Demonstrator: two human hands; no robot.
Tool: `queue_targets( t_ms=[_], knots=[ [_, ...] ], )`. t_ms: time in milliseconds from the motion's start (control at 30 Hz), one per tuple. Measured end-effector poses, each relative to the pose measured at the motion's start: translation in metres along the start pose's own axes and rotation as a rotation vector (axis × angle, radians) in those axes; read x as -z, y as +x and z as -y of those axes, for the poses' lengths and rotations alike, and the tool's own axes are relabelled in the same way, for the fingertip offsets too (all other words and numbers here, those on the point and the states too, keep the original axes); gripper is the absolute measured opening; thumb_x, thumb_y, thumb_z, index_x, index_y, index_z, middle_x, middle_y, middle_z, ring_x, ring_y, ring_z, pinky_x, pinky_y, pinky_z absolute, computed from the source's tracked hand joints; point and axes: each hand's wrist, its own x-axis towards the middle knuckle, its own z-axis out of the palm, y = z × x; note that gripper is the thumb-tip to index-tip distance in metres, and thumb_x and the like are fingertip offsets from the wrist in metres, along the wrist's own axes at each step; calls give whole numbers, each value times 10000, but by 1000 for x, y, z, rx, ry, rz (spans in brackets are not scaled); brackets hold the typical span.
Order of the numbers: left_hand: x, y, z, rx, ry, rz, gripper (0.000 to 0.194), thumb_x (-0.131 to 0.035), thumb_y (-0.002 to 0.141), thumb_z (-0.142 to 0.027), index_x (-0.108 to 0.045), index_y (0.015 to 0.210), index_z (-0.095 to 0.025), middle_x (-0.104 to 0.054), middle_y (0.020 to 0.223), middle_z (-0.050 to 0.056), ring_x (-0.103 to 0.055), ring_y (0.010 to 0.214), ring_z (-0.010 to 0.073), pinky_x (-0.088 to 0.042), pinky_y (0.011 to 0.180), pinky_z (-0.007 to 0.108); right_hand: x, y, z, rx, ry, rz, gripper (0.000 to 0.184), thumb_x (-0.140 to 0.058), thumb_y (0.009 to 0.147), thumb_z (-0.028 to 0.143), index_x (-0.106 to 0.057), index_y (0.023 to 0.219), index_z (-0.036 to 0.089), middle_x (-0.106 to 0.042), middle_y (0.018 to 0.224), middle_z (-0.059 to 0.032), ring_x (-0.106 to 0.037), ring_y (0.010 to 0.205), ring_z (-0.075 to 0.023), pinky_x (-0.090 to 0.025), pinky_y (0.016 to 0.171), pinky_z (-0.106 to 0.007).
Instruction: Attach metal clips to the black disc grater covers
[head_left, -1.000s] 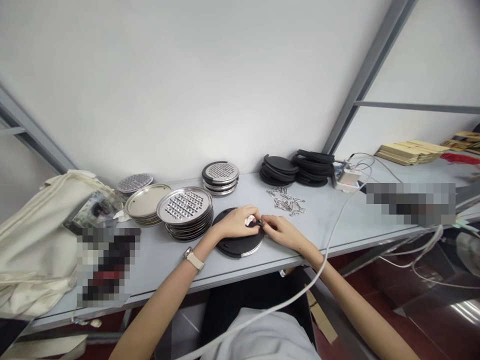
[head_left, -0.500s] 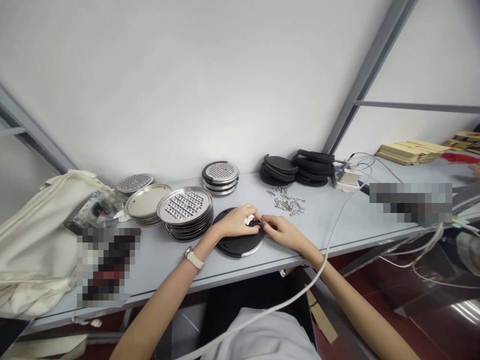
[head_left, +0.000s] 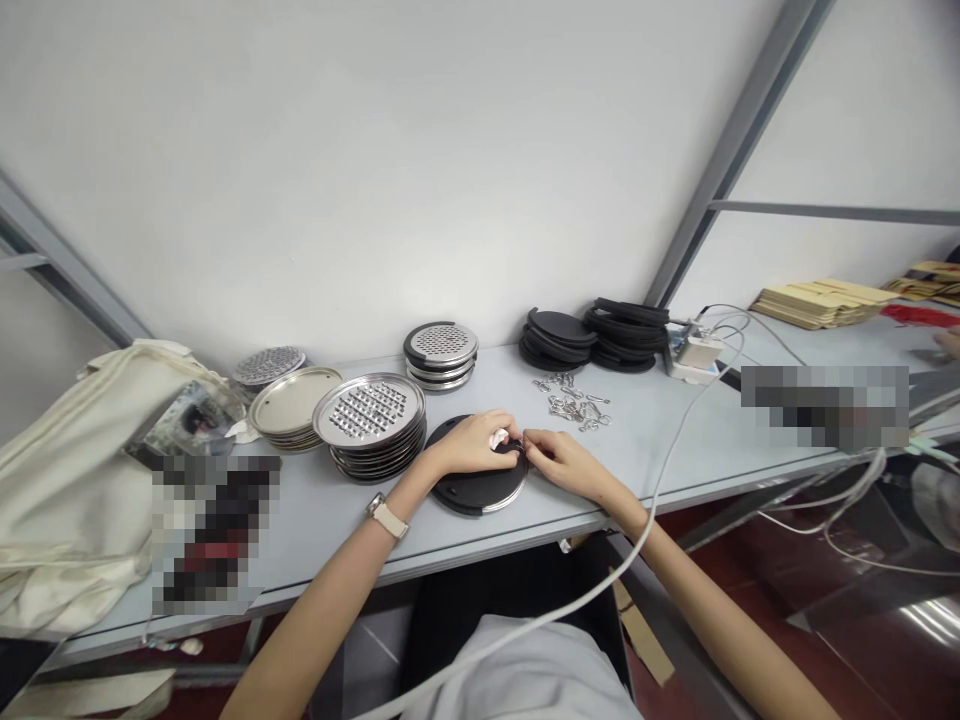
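a worker's two bare hands meet at the edge of a black disc [head_left: 480, 492] lying flat near the front of a gray table [head_left: 315, 520]. the left hand [head_left: 472, 442], a pale-strapped watch [head_left: 388, 516] at its wrist, rests over the disc with fingers curled and thumb and fingertips pinched together; something white [head_left: 498, 438] shows among them. the right hand [head_left: 564, 463] comes in from the other side, thumb and forefinger closed on the same small piece [head_left: 523, 447] at the rim, largely hidden and too tiny to identify.

just left of the disc, a metal grater plate [head_left: 370, 408] tops a tall stack, beside a pile of plain metal discs [head_left: 295, 398]. black-edged graters [head_left: 442, 346] are stacked behind, toward the wall. to the right are loose metal clips [head_left: 576, 408], two neighboring piles of black discs [head_left: 560, 330] and a white power strip [head_left: 694, 372]. a white cable [head_left: 664, 470] crosses in front of the right forearm.

on the far left, a picture package [head_left: 189, 418] leans by cream cloth [head_left: 64, 470], its printing too small to read; pixelated patches [head_left: 217, 530] obscure two spots on the table. a co-worker's hand [head_left: 949, 342] enters at far right, near stacked tan sheets [head_left: 821, 305].
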Motion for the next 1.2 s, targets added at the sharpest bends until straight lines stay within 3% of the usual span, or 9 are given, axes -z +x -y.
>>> queue_targets(
  t_ms=[433,767,1200],
  knots=[
    [0,1,2,-14,-4,10,135,-618,743,-253,-594,859,-189,-580,850,-14,-541,757,137,-424,703,245,0,-1,3,-27,22,-25,276,-388,910,258,-395,643,190,-427,581,44,-410,556,-108,-303,557,-237],
    [0,1,1,-4,-2,22,131,-613,739,-243,-598,858,-191,-594,872,-7,-557,783,150,-432,723,258,0,-2,2,-70,72,-77,224,-454,819,215,-353,619,197,-350,558,63,-337,533,-92,-266,522,-229],
    [-2,0,-1,0,84,1,147,-591,745,-270,-518,857,-210,-552,813,-32,-509,719,138,-390,647,247,1,-1,1,59,-11,-28,232,-393,923,232,-464,707,191,-496,621,21,-449,577,-128,-319,593,-250]
  ],
)
